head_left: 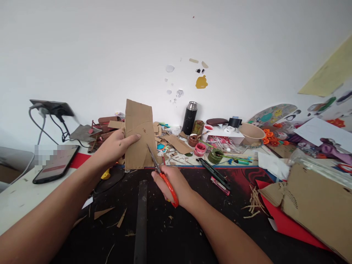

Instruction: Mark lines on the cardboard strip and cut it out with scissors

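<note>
My left hand grips a tall piece of brown cardboard by its left side, thumb across the front and the other fingers hidden behind. The cardboard stands upright above the dark mat. Closed round the orange handles of a pair of scissors is my right hand. The scissor blades point up and left, lying in front of the cardboard's lower right part; whether they touch it I cannot tell. Below, a long dark ruler lies on the mat, with thin cardboard offcuts to its left.
A phone lies at the left. Behind are cardboard scraps, a black flask, a pink paint jar and a green paint jar. A dark green cutter rests right of my hands. Large cardboard lies far right.
</note>
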### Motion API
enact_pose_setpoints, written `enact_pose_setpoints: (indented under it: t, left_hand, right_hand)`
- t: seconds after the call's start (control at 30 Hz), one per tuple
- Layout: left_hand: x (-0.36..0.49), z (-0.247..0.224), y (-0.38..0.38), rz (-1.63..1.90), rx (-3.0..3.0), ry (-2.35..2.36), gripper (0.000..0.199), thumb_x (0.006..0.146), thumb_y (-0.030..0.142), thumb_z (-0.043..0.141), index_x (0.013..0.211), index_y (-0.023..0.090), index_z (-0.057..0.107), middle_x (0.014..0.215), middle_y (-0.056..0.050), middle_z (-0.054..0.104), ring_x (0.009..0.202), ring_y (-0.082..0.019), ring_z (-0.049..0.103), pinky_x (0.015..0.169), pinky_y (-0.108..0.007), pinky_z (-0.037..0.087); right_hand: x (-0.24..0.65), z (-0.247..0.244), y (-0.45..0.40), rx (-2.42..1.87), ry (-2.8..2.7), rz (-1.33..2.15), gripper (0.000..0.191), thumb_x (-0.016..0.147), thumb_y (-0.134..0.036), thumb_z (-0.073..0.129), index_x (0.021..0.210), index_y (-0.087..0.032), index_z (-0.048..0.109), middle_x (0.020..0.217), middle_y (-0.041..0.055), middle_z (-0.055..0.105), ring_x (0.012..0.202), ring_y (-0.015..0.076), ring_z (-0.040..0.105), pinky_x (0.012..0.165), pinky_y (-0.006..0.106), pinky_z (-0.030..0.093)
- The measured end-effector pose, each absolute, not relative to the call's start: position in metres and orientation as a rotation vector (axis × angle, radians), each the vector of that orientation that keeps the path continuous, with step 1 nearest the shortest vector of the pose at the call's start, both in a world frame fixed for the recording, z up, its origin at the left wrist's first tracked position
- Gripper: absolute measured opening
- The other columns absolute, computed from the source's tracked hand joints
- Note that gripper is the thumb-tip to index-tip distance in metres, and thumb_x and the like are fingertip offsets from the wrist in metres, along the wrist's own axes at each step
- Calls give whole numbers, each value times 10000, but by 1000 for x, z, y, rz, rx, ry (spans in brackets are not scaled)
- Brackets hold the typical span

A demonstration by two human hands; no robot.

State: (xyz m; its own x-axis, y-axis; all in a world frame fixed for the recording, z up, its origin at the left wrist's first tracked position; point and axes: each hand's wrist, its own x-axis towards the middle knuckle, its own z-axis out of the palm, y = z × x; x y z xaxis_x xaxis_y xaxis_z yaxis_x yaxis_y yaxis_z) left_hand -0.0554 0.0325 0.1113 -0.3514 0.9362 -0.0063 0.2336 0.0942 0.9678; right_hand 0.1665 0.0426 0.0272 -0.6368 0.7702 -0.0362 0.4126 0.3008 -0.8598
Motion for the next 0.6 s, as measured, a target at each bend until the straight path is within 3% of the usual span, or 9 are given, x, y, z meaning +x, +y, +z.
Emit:
enact_pose_setpoints:
  t: [0.27,0.6]
  left_hand:
    - [-60,106,39,1281,1131,1642,413,727,442,837,1030,168,774,846,-98,834,695,-299,801,713,-438,713]
    - [-65,101,40,1313,1137,1623,366,740,443,861,989,187,785,882,-106,846,746,-318,822,700,-430,716]
  right_hand:
    - [165,25,43,-1042,-2193,1250,345,1086,-340,612,782,-247,478,505,-70,478,472,139,518,546,249,326]
    - [164,26,42,-1050,-2227,1132,331,1073,-297,603,770,-238,484,584,-42,503,546,143,495,582,262,325]
